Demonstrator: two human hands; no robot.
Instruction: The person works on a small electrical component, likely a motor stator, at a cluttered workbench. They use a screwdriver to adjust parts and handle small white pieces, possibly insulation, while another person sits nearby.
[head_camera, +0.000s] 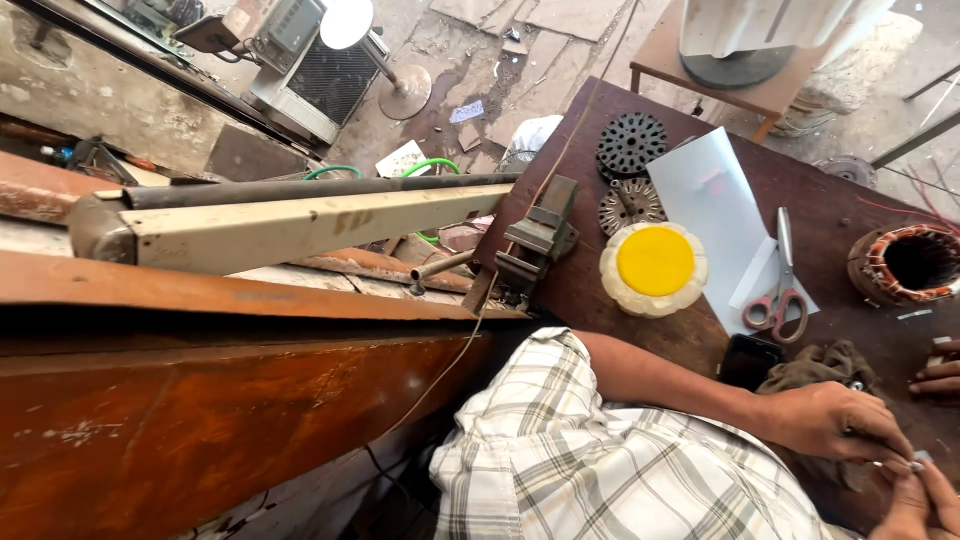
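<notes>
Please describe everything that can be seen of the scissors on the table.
The scissors lie flat on the dark wooden table, partly on a pale sheet. The blades look like grey metal, seem closed and point away from the person; the two handle loops are reddish and face the person. No hand touches them. A stator with copper windings stands to their right, a round yellow-centred disc to their left.

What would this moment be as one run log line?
left hand: pinching small part | right hand: on same part | nearby: rag, scissors, yellow disc, vise
</notes>
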